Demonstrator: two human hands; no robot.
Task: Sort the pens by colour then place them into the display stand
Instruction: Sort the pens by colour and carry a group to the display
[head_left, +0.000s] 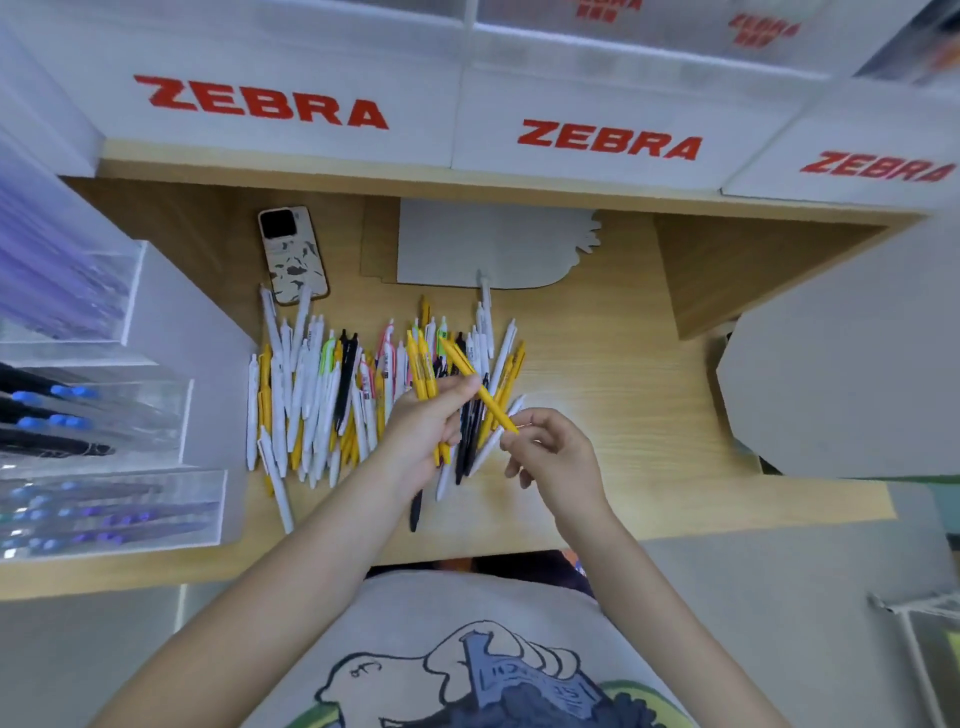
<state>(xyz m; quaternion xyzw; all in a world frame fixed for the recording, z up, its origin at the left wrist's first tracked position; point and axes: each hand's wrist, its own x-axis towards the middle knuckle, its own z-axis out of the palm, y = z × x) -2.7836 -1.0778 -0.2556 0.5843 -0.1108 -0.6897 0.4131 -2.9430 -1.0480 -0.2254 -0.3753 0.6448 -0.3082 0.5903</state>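
From the head camera, looking down: the left hand (422, 431) is curled around a small bundle of yellow pens (422, 371), which stand up out of the fist and fan slightly at the top. The right hand (553, 454) pinches the lower tip of one more yellow pen (480, 387) between thumb and fingertips; this pen slants up and to the left, its upper part crossing the left thumb and touching the bundle.

Beneath both hands a loose pile of pens (322, 395) lies spread on the wooden desk (639, 415), mostly white and yellow, with a few black, pink and green ones mixed in (several overlap, so an exact count cannot be told). A phone (292, 253) lies face down just beyond the pile's left end.

At the left edge stands a clear tiered display stand (156, 415), its compartments holding blue-capped and purple pens. White boxes (280, 98) printed ZEBRA sit on the shelf above.
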